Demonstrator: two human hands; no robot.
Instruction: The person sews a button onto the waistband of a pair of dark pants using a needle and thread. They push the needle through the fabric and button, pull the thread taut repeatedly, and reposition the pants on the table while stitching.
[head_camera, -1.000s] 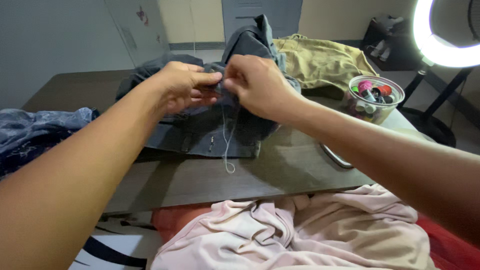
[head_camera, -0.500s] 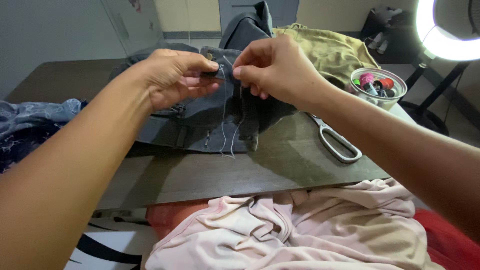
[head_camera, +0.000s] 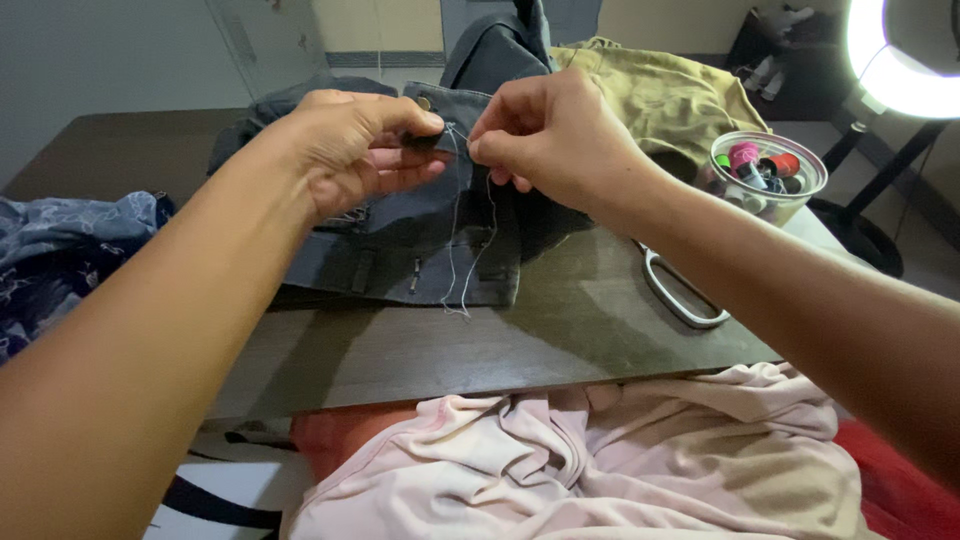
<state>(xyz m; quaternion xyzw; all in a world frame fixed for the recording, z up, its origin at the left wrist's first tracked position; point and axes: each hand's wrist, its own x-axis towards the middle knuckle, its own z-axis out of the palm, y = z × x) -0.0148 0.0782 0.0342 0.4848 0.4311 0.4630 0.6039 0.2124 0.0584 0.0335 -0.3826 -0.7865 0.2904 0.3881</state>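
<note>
Left hand (head_camera: 350, 150) pinches dark jeans (head_camera: 420, 235) waistband on surface (head_camera: 560, 330). Right hand (head_camera: 550, 135) pinches white thread (head_camera: 452, 250), now raised higher than before; thread hangs in loop. Stitch being pulled through.

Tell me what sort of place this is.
Probably a home sewing or mending corner. A dark grey garment lies on a dark table, white thread hanging from it, with scissors, a clear tub of thread spools and a ring light nearby.
</note>
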